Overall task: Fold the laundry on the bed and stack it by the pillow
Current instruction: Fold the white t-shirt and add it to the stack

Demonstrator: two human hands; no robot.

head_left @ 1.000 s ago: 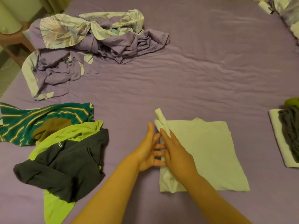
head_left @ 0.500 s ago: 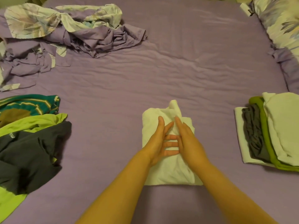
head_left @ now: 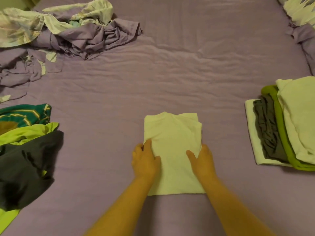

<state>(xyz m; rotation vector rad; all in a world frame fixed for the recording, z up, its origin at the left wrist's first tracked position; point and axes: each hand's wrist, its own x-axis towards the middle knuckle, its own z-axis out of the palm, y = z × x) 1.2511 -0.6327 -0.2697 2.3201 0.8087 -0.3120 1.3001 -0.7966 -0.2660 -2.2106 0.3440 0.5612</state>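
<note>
Our left hand (head_left: 145, 161) and right hand (head_left: 202, 160) grip the folded white shirt (head_left: 172, 133) by its sides. It lies near the bed's (head_left: 170, 74) front edge.

The bed (head_left: 170, 74) wears a wrinkled purple sheet. A folded white shirt (head_left: 173, 143) lies flat at its near middle. At the right edge sits a stack (head_left: 286, 132): a white piece on the sheet, then grey, green and white layers above it. Near left is a loose heap (head_left: 25, 150) of green striped, lime and dark grey clothes. A crumpled purple and leaf-print cover (head_left: 68, 31) lies far left. A pillow (head_left: 301, 16) shows in the far right corner.
</note>
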